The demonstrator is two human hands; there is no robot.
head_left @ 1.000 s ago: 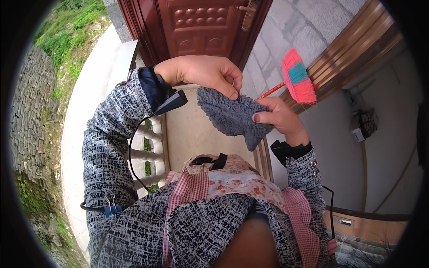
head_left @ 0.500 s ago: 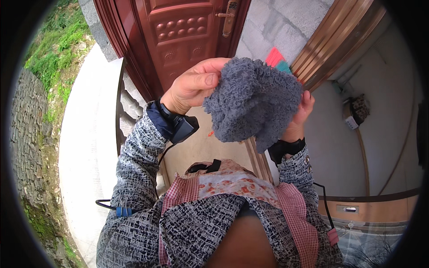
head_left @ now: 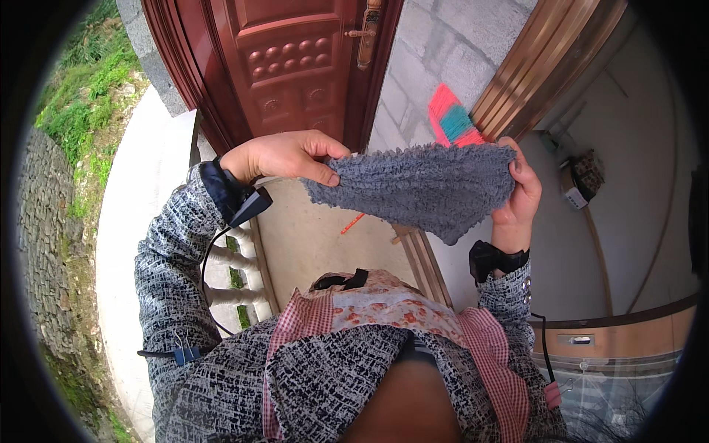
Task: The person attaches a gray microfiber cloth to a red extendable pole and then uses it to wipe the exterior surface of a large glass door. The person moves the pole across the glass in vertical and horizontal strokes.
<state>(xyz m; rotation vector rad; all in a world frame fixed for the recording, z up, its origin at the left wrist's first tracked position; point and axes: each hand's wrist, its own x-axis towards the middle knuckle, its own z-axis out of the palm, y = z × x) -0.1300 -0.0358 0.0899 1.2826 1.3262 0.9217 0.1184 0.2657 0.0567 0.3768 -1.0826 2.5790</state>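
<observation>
- While both arms are raised in front of the chest, the left hand (head_left: 284, 156) pinches one end of a grey fluffy cloth (head_left: 417, 188); thumb and forefinger are clamped together on its edge, the other fingers curled.
- At 3 o'clock from the cloth, the right hand (head_left: 517, 193) grips the opposite end, fingers closed around the fabric from behind, thumb on the near side.
- Stretched flat between the two hands, the cloth sits just above the picture's centre; its lower edge tapers to a point toward 5 o'clock.
- At 12 o'clock from the cloth, a pink and teal broom head (head_left: 452, 120) leans on a grey block wall (head_left: 436, 59).
- At 11 o'clock stands a dark red panelled door (head_left: 288, 59) with a brass handle (head_left: 367, 33).
- Black wrist straps circle both wrists; the sleeves are of black-and-white tweed.
- Toward 9 o'clock lie a pale concrete ledge (head_left: 125, 221) and green grass (head_left: 81, 103).
</observation>
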